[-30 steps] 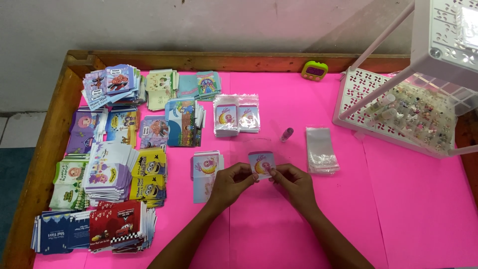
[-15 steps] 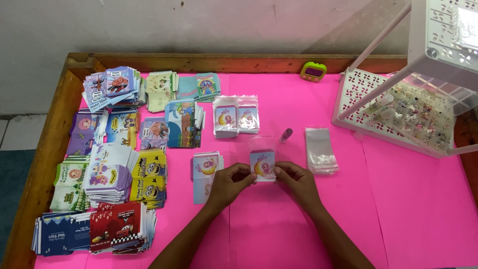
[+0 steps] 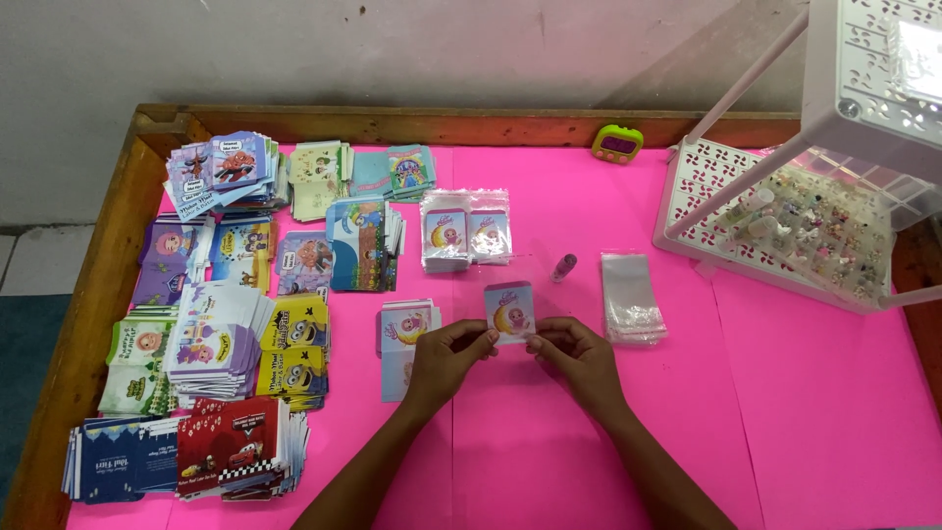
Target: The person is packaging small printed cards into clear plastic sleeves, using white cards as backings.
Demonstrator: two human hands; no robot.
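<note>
Both my hands hold one small purple card (image 3: 509,309) with a cartoon figure on a yellow moon, just above the pink table (image 3: 549,461). My left hand (image 3: 446,358) pinches its lower left edge. My right hand (image 3: 574,355) pinches its lower right edge. A short stack of matching cards (image 3: 404,332) lies just left of my left hand. A pile of clear plastic sleeves (image 3: 630,297) lies right of my right hand. A small purple vial (image 3: 563,267) rests beyond the card.
Bagged cards (image 3: 466,231) lie behind the held card. Several stacks of colourful cards (image 3: 221,324) cover the table's left side. A white perforated rack (image 3: 785,216) with small trinkets stands at the right. A green timer (image 3: 616,143) sits by the wooden back rim (image 3: 442,123).
The card has shifted slightly between my fingers and now faces up squarely. My hands stay in the same spot.
</note>
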